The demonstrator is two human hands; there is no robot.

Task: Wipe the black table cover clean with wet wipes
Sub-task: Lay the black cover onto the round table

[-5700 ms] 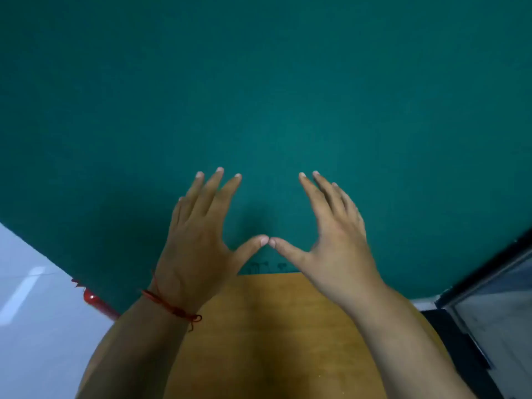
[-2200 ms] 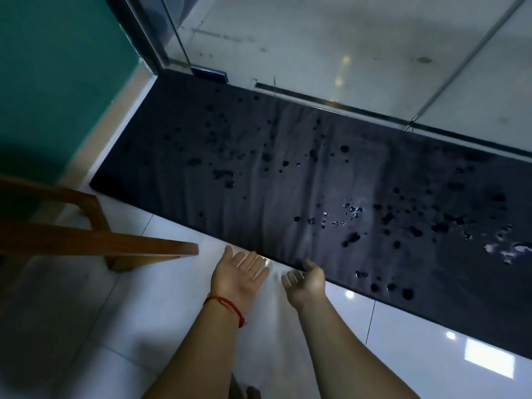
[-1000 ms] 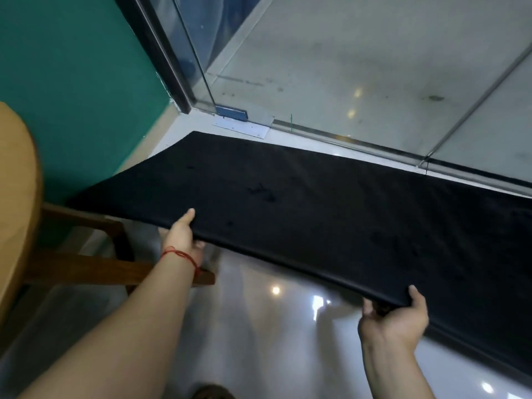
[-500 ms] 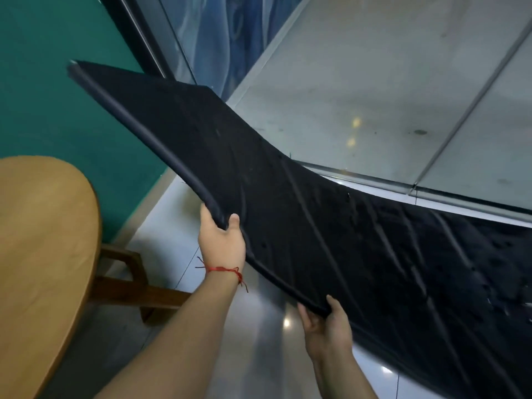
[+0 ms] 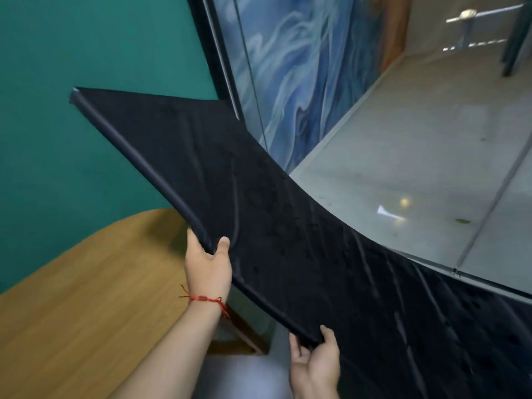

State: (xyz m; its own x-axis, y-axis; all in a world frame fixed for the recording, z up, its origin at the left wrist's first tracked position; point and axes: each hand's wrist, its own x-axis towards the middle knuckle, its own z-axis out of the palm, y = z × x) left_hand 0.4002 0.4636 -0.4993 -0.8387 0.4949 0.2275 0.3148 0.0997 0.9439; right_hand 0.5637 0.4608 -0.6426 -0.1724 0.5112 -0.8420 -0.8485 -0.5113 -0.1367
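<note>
The black table cover (image 5: 288,226) is held up at its left end, tilted, with the far-left corner high against the green wall (image 5: 72,53) and the right end sagging low. The left hand (image 5: 207,266) grips its near edge, thumb on top; the right hand (image 5: 315,361) grips the same edge, nearer. No wiping yet — this looks like setup. Likely next: spread it flat on the wooden bench (image 5: 86,298) at left.

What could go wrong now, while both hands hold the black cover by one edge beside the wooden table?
The left hand and the right hand grip only the near edge of the black cover, which bends and sags to the right, so it might slip. Its raised corner appears close to the green wall and the glass panel and could strike them.
</note>
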